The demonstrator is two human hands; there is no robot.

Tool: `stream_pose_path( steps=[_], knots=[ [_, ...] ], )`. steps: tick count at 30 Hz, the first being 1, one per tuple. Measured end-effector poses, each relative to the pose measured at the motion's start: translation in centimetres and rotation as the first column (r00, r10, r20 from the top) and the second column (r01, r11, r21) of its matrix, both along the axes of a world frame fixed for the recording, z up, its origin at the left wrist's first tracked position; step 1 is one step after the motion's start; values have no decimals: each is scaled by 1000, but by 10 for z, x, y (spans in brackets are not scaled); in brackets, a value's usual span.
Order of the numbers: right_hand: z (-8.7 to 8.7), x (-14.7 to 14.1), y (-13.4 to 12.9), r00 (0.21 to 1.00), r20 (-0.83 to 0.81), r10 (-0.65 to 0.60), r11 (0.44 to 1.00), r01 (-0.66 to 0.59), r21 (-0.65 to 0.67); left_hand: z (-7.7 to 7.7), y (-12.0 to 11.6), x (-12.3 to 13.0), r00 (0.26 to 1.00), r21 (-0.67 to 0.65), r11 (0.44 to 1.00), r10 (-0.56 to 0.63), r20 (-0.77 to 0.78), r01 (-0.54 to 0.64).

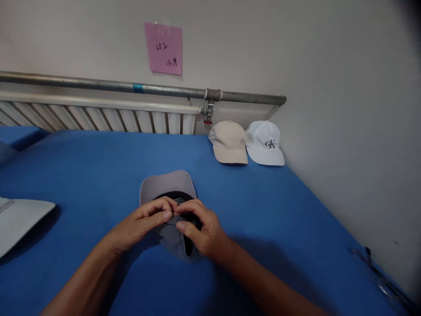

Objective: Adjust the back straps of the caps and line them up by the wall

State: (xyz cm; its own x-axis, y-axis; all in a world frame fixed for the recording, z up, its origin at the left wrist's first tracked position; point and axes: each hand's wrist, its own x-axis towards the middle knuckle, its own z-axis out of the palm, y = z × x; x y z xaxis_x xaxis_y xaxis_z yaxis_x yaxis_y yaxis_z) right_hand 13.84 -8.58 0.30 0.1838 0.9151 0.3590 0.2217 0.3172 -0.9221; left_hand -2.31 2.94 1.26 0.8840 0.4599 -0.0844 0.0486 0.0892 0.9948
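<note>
A grey cap (171,239) lies upside down on the blue table, its brim pointing away from me and its dark inside partly showing. My left hand (144,219) pinches the near edge of the cap from the left, thumb and fingers together. From the right, my right hand (204,228) grips the same edge, its fingertips close to those of the left. Both hands hide much of the cap's opening, and what lies between the fingertips is too small to make out.
On the blue table (98,171), a beige cap (229,140) and a white cap (265,142) stand at the back right. A pale brim (23,219) enters at the left. Behind are a radiator (125,118) and pipe (98,84); a dark blurred object (384,278) lies far right.
</note>
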Motion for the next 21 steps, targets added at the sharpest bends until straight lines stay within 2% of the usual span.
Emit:
stream_pose_path(
  steps=[3,6,10,12,16,21],
  knots=[
    [3,-3,2,982,-184,29,996,-44,-78,2,-1,-1,1000,30,999,-16,-2,16],
    [4,2,4,927,-373,22,981,-91,-168,6,-2,-2,997,35,998,-45,-57,47],
    [0,14,7,831,-557,0,962,-152,-226,10,-6,-1,970,104,977,-164,-181,185],
    [-4,19,6,820,-572,-12,958,-155,-242,9,-7,1,959,128,969,-183,-214,213],
    [-7,23,0,825,-563,-44,943,-151,-295,5,-7,2,972,65,984,-152,-182,166],
    [-3,22,-4,830,-558,2,921,-219,-321,6,-6,0,976,16,991,-131,-174,136]
  ],
)
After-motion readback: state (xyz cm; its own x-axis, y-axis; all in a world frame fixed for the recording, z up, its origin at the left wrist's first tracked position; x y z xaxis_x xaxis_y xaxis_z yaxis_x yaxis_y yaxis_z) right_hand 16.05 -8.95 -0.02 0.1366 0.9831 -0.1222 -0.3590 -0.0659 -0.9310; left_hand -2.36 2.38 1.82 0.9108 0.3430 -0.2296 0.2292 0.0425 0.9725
